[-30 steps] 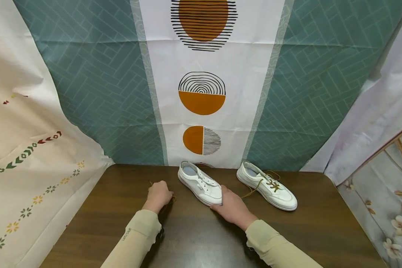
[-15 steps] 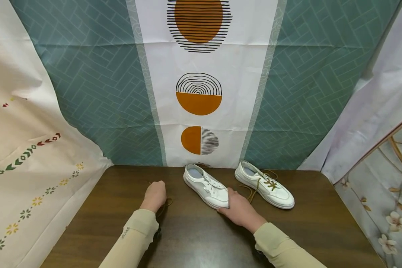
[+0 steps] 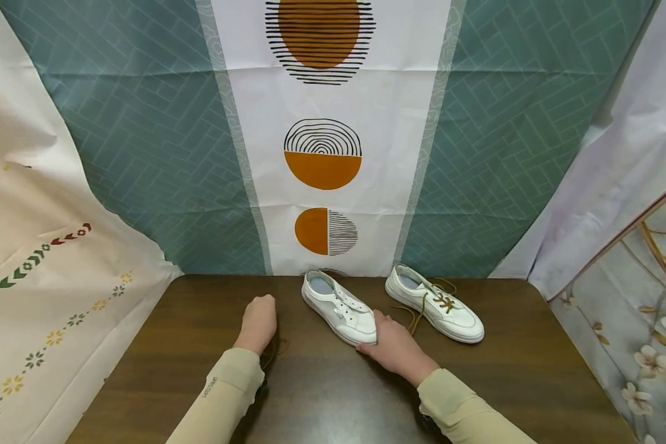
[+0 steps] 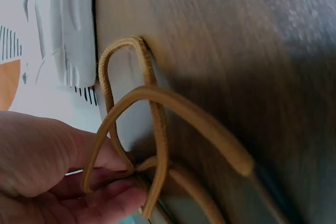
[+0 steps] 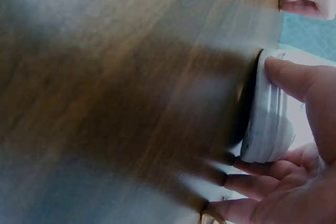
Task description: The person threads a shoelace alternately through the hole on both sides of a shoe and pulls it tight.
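In the head view my left hand [image 3: 258, 324] is at the table's left side, fingers curled. The left wrist view shows it pinching a looped brown shoelace [image 4: 157, 108] between thumb and fingers. My right hand [image 3: 395, 345] grips the toe of a white lace-up shoe [image 3: 335, 311], whose eyelets hold no lace. In the right wrist view my thumb presses one side of the toe's sole [image 5: 268, 114], with fingers along the other side. A second white shoe [image 3: 460, 320], threaded with a brown lace [image 3: 445, 302], lies to the right, both toes facing toward me.
All of this is on a dark brown wooden table [image 3: 322, 394]. Behind its far edge hangs a green and white patterned cloth [image 3: 200, 154], close to both shoe heels. Loose lace ends [image 3: 413, 317] of the second shoe trail on the table beside my right hand.
My right hand has shifted the unlaced shoe slightly to the right, toward the other shoe. The left hand stays in about the same place with the shoelace. The head view has turned a little.
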Demonstrator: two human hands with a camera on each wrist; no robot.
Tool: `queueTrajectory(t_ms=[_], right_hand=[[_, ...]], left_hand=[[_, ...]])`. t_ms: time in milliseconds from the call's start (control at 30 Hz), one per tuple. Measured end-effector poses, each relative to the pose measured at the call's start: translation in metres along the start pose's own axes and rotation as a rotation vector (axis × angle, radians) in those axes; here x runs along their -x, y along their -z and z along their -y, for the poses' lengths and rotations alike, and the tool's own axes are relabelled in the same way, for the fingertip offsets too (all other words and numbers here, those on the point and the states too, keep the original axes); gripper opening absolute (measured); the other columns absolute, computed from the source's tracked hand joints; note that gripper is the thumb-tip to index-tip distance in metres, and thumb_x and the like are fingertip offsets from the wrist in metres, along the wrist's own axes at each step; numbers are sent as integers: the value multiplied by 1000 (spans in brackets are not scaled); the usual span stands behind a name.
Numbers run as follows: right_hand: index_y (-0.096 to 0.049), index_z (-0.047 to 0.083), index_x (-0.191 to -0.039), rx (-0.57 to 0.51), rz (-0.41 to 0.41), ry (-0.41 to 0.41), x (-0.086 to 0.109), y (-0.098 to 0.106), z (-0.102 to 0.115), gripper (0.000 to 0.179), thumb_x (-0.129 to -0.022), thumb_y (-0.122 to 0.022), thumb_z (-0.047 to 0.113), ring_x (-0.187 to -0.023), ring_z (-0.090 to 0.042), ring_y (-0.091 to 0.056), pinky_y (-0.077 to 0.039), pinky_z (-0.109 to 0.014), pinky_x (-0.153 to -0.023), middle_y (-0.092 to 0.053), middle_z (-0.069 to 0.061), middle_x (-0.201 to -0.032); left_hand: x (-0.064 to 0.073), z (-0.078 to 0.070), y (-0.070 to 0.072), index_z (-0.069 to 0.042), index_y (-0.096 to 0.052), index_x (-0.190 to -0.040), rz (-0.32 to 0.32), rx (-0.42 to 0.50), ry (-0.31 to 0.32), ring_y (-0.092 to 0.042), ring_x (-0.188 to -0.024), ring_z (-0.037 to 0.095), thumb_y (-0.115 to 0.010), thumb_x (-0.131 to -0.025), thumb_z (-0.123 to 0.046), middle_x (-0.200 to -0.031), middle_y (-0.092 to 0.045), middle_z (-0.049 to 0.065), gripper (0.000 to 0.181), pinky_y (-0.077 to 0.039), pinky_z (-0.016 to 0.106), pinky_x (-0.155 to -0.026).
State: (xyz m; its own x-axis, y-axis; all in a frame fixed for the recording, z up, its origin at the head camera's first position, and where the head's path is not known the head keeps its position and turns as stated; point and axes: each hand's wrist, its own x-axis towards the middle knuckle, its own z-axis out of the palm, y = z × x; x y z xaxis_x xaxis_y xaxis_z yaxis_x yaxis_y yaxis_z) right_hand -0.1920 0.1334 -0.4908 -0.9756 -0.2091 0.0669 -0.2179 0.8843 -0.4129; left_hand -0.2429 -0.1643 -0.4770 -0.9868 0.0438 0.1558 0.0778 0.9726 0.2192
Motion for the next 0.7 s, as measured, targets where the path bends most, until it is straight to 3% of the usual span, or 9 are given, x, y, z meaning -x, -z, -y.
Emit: queueTrajectory(t_ms=[100,233,333,467,600,700], right_hand=[[-39,-1,-134,-7,13,3,0,-1,-2,88,-70,-76,47,-103,-30,-61,-48,-43,-87,-60,-19,-116],[-33,-2,-140,-25,49,12,1,2,-6,93,-73,-74,47,-113,-32,-57,-46,-43,-94,-55,-20,-127],[-28,-2,-144,-51,108,22,1,8,-9,96,-76,-70,51,-126,-32,-47,-40,-43,-103,-46,-19,-139],[-30,-1,-144,-119,108,-3,-2,25,-7,90,-80,-67,51,-133,-31,-39,-34,-45,-107,-40,-17,-145],[-43,9,-138,-216,-26,-2,-4,43,9,68,-84,-65,44,-122,-26,-51,-42,-43,-99,-52,-9,-135],[-53,17,-129,-262,-82,90,-6,46,25,50,-85,-65,37,-96,-15,-62,-50,-33,-80,-61,-3,-122]], left_hand=[[0,-2,-3,-1,-61,-75,-2,27,-1,-63,-68,37,-54,-84,10,-75,-65,20,16,-53,44,-59],[0,-11,-4,-6,-61,-69,51,129,13,-61,-62,26,-59,-80,8,-71,-64,12,18,-48,35,-52],[0,-21,1,-9,-67,-70,69,286,0,-57,-62,16,-64,-76,3,-71,-65,5,13,-45,28,-53],[1,-41,17,-13,-72,-78,15,558,-89,-57,-66,11,-69,-75,-4,-74,-68,0,10,-48,25,-60],[0,-60,38,-18,-72,-79,-23,784,-173,-62,-67,10,-71,-76,-7,-76,-70,-1,11,-52,25,-62],[0,-72,48,-17,-73,-81,-24,929,-196,-65,-70,11,-72,-77,-9,-79,-72,1,8,-53,24,-64]])
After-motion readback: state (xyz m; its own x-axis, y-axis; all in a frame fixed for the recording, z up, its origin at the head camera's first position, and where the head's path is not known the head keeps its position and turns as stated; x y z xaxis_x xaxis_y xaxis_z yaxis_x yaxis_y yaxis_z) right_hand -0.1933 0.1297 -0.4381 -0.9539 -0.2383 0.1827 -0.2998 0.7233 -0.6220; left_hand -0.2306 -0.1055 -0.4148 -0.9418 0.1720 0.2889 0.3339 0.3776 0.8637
